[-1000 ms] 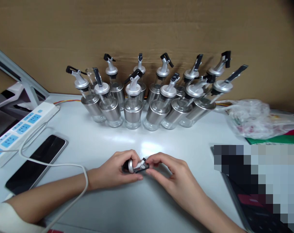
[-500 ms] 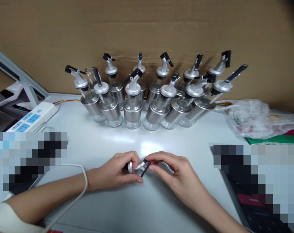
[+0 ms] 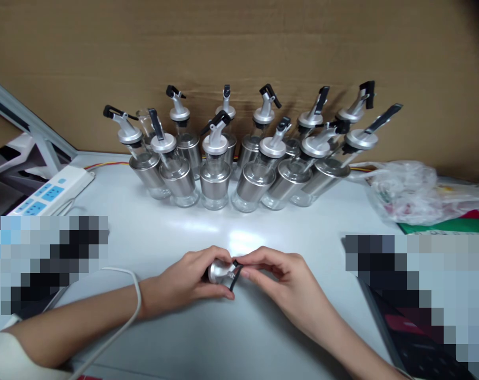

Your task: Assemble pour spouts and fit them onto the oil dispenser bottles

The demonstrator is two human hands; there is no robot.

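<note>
Low over the near part of the table, my left hand [image 3: 190,277] is closed round a pour spout [image 3: 219,271] with a silver body and a black flip lever. The spout points to the right, and its stopper end is mostly hidden by the fingers. From the right, my right hand [image 3: 281,277] pinches the black lever end between thumb and fingertips. Behind both hands stand two rows of glass bottles [image 3: 216,184] with steel sleeves, most of them topped with the same kind of silver and black spout.
A white power strip [image 3: 51,192] lies at the left, and a white cable [image 3: 134,301] crosses over my left forearm. Clear plastic bags [image 3: 405,190] lie at the right on something green. Brown cardboard [image 3: 239,42] rises behind the bottles. Pixelated areas cover both sides.
The spout has turned slightly in my left hand, so more of its silver collar shows. My right fingers stay at the lever. The whole view has shifted a little.
</note>
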